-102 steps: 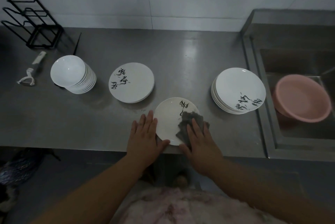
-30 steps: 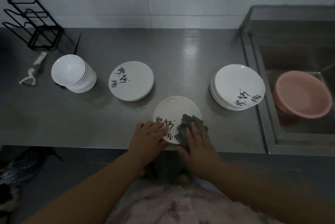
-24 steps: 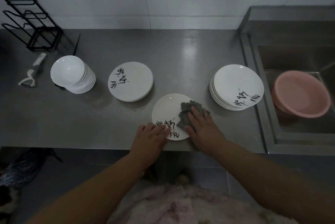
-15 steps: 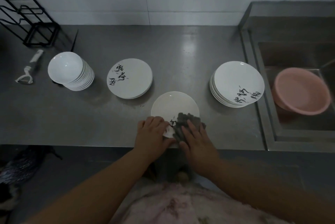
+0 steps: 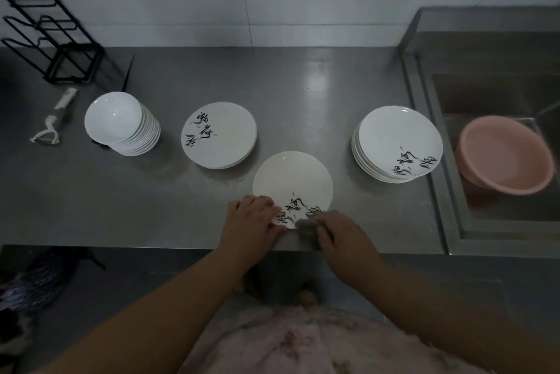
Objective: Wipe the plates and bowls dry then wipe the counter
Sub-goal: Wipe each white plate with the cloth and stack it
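Note:
A white plate [image 5: 291, 182] with black brush writing lies on the steel counter [image 5: 169, 207] near its front edge. My left hand [image 5: 251, 219] holds the plate's near left rim with curled fingers. My right hand [image 5: 342, 234] grips a grey cloth [image 5: 306, 226] bunched at the plate's near right rim, right at the counter's edge. To the right stands a stack of like plates [image 5: 397, 143]. Left of centre lies a lower stack of plates [image 5: 219, 134]. Farther left is a stack of white bowls [image 5: 122, 123].
A pink basin [image 5: 506, 155] sits in the sink [image 5: 497, 94] at the right. A black wire rack [image 5: 51, 40] stands at the back left, with a white peeler [image 5: 53, 119] lying in front of it. A tiled wall runs behind the counter.
My right hand has drawn the cloth back from the plate's middle to its near rim at the counter's edge. The plate has turned, its writing now lying at the near side.

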The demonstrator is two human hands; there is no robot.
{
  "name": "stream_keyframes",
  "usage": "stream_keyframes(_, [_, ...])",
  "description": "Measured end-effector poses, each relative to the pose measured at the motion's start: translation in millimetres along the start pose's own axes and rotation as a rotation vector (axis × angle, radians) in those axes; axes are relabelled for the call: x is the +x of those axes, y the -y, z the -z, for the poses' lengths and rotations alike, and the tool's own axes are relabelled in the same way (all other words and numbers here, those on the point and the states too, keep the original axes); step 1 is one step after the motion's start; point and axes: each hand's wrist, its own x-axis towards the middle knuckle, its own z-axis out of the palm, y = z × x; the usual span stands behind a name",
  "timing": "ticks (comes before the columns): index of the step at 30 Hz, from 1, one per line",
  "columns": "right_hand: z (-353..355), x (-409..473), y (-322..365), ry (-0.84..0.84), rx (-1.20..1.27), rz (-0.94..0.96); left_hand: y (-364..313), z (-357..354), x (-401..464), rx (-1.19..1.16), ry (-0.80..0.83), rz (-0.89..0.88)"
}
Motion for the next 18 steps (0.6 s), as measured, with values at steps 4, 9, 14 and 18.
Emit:
stream_keyframes(4, [33,19,7,0.072,-0.071,-0.221,3,9,4,-0.079,0.033,0.029])
stream_keyframes(9, [46,65,2,0.252,-0.232,-0.457,9,32,24,-0.159,0.105,0.262])
stream_keyframes(14, [49,85,14,0.37,-0.217,-0.521,22,36,49,-0.295,0.325,0.391])
stream_keyframes(18, [45,89,21,0.38,-0.109,-0.605,26,36,62,-0.331,0.379,0.411])
